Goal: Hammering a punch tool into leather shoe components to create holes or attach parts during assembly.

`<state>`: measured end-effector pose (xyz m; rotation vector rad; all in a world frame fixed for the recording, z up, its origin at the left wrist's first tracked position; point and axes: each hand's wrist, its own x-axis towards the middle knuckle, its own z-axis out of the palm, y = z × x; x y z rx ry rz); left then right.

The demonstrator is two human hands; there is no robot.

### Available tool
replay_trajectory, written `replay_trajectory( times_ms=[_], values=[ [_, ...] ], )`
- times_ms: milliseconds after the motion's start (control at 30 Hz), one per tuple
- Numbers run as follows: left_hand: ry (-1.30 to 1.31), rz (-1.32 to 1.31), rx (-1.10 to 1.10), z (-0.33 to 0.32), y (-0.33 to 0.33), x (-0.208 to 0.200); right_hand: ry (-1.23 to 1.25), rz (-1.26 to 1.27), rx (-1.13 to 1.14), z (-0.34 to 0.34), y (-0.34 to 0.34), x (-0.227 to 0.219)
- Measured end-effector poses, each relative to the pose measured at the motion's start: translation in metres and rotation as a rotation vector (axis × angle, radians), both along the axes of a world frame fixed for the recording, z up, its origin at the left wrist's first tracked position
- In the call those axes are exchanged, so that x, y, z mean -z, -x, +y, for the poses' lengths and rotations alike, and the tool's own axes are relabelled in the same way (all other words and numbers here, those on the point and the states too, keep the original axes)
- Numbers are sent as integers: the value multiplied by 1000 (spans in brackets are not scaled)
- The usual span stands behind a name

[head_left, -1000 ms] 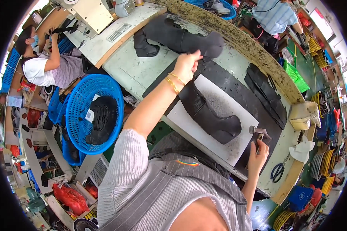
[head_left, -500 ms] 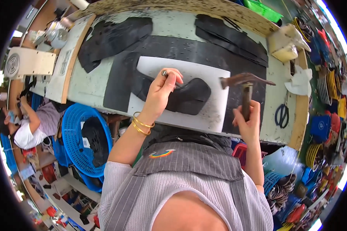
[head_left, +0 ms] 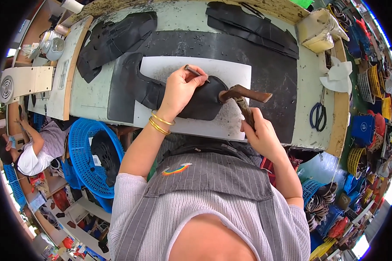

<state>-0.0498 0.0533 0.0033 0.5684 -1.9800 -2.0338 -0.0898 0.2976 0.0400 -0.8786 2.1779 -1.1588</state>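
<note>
The left hand (head_left: 178, 89) pinches a thin dark metal punch (head_left: 195, 71) between thumb and fingers, and its palm rests on a black curved piece of leather-like material (head_left: 200, 104). This piece lies directly under that grip, on a white rectangular cutting board (head_left: 183, 126); its long axis runs sideways, from the wide rounded end below the punch toward the narrow end further to the left.

The right hand (head_left: 259, 135) is closed tightly around the wooden handle of a brown hammer (head_left: 244, 95). The hammer head is just to the right of the punch, near it but apart (the left hand is the one on the black piece, the right one does not touch it).

The board sits on a black mat (head_left: 270, 74) over a pale worktable (head_left: 91, 100). Beyond the hands lie more black cut pieces (head_left: 113, 39), and black scissors (head_left: 319, 116) are well to the right. A blue plastic basket (head_left: 85, 161) stands below the table's left side, near another seated person (head_left: 35, 150).
</note>
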Motion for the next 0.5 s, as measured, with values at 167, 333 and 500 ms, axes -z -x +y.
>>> replay_trajectory(
  times_ms=[167,333,500],
  values=[
    [91,10,8,3,-1,-3,-43,7,15,-3,3,-12],
    [408,-35,112,7,-2,-5,40,226,202,-21,32,-51],
    [906,107,44,22,-3,-3,208,485,218,-46,24,-96]
  ],
)
